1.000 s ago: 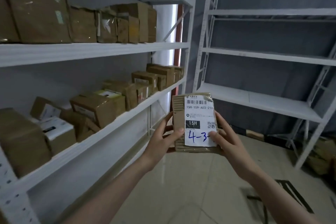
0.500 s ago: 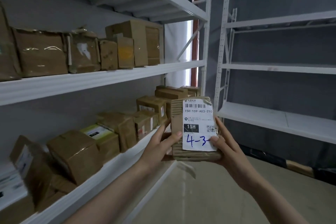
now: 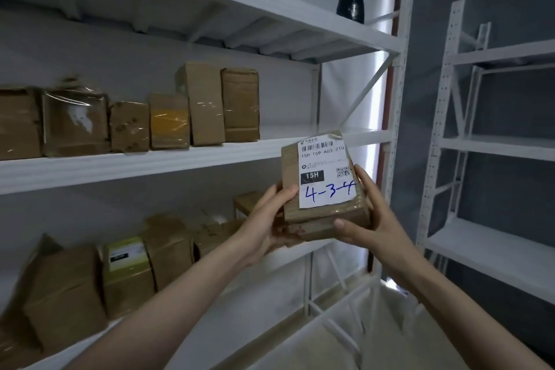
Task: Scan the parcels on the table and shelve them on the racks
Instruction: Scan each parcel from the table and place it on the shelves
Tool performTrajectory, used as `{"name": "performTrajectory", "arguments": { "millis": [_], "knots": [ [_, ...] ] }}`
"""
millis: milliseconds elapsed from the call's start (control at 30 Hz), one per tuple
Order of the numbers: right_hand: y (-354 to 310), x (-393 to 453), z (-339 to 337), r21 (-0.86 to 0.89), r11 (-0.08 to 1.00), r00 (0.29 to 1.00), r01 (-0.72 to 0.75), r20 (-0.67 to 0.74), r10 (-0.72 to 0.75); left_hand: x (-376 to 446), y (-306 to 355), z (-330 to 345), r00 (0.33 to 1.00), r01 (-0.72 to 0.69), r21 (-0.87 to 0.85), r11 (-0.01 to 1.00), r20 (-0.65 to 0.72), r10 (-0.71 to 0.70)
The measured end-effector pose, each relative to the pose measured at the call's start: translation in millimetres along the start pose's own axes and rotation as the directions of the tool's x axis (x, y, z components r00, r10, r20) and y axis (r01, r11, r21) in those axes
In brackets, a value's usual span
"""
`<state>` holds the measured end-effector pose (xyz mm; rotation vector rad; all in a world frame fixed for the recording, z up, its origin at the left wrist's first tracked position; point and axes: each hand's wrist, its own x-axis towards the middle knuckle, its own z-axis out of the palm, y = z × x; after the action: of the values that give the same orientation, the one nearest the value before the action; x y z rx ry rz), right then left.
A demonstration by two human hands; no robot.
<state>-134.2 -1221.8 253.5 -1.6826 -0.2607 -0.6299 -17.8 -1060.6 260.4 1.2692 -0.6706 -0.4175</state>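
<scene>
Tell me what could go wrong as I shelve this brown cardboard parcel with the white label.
The brown cardboard parcel with the white label is held only at its lower corners by the left hand and right hand, so it might tip. The free spot on the white middle shelf adjoins an upright tall taped box, which a careless push could topple.

The left wall [image 3: 135, 75] is pale grey; the back wall [image 3: 429, 99] is darker grey. A bright vertical light strip [image 3: 374, 117] runs down the corner beside a reddish-brown pipe [image 3: 387, 117]. The floor [image 3: 399, 336] is light — beige in tone, with a smooth surface.
</scene>
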Motion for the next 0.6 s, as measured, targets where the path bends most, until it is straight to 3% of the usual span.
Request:
{"name": "performTrajectory", "arguments": {
  "millis": [133, 233, 433, 600],
  "knots": [
    [11, 43, -20, -0.009, 0.999, 0.998, 0.053, -0.042, -0.054, 45, 11, 7, 0.998, -0.038, 0.061, 0.997, -0.052, 0.041],
    [19, 81, -29, -0.006, 0.997, 0.997, 0.074, -0.025, -0.074, 78, 22, 2, 0.981, -0.146, 0.181, 0.972, -0.103, 0.167],
    [25, 163, -35, -0.112, 0.982, 0.988, 0.152, 0.018, -0.150, 129, 41, -19, 0.898, -0.319, 0.567, 0.759, -0.075, 0.433],
    [29, 234, -41, -0.193, 0.970, 0.988, 0.146, 0.071, -0.135, 172, 48, -47, 0.876, -0.338, 0.729, 0.596, 0.011, 0.483]
  ]
}}
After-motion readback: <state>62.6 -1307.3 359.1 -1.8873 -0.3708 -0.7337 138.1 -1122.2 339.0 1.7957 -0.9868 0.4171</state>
